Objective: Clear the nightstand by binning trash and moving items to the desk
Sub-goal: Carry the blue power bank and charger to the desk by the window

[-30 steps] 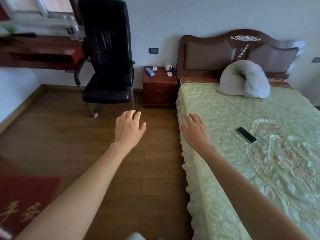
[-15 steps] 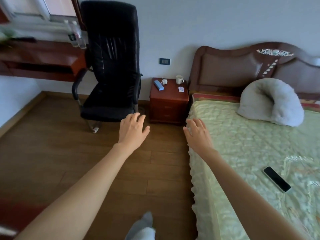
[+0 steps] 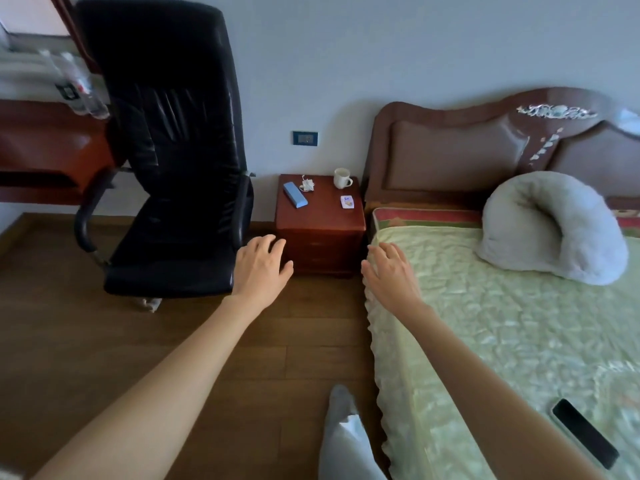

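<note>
A bed (image 3: 502,341) with a green cover fills the right side, a grey pillow (image 3: 554,230) near its headboard and a phone (image 3: 585,433) at its near edge. A black chair (image 3: 173,168) stands left, in front of the desk (image 3: 45,150). Between chair and bed sits the nightstand (image 3: 320,230), holding a blue case (image 3: 295,194), a white mug (image 3: 342,178), a crumpled white scrap (image 3: 307,184) and a small card (image 3: 347,201). The left hand (image 3: 259,271) and right hand (image 3: 391,275) reach forward, empty, fingers loosely spread, short of the nightstand.
</note>
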Demonstrator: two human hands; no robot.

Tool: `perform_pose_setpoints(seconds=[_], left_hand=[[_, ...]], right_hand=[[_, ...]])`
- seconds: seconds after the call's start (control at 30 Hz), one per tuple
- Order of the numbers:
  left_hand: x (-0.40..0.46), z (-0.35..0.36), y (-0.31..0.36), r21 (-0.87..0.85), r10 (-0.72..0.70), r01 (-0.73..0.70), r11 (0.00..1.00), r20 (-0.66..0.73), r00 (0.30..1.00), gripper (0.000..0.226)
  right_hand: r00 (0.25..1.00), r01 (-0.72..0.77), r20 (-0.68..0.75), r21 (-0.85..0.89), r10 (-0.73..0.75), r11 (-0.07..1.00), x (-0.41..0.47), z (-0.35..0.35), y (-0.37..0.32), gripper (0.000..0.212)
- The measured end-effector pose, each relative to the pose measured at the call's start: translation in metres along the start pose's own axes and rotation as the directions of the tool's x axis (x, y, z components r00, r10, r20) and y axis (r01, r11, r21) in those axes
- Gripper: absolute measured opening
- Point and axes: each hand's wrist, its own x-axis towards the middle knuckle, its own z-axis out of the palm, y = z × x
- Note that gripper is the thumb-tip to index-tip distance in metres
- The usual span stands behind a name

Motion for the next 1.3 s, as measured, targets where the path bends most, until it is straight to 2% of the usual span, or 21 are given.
perform_pose_setpoints(seconds=[0.2, 0.5, 0.63, 0.83, 1.0, 1.3], left_hand=[[0.111, 0.032, 0.013, -0.009, -0.056, 0.056, 0.998, 0.007, 0.998, 0.048], [0.213, 0.085, 0.021, -0.034, -0.151, 0.155, 0.987, 0.093, 0.984, 0.049], [0.265, 0.113, 0.006, -0.029, -0.167, 0.173, 0.984, 0.154, 0.974, 0.050], [0.362, 0.149, -0.030, -0.028, -0.188, 0.195, 0.980, 0.157, 0.970, 0.051], [0.430, 0.168, -0.060, 0.018, -0.204, 0.204, 0.979, 0.187, 0.961, 0.050], [0.531, 0.217, -0.079, 0.057, -0.290, 0.285, 0.957, 0.246, 0.925, 0.047]], right_hand=[[1.000, 0.023, -0.012, 0.036, -0.023, 0.999, 0.121, -0.009, 0.035, 0.047], [0.992, 0.091, 0.086, 0.014, -0.092, 0.996, 0.242, 0.010, 0.063, 0.046], [0.993, 0.065, 0.101, 0.025, -0.067, 0.998, 0.301, 0.032, 0.073, 0.045], [0.991, 0.083, 0.106, -0.001, -0.083, 0.997, 0.402, 0.074, 0.069, 0.042], [0.996, 0.070, 0.046, 0.006, -0.071, 0.998, 0.480, 0.101, 0.062, 0.038], [0.985, 0.097, 0.145, -0.017, -0.093, 0.995, 0.592, 0.139, 0.070, 0.038]])
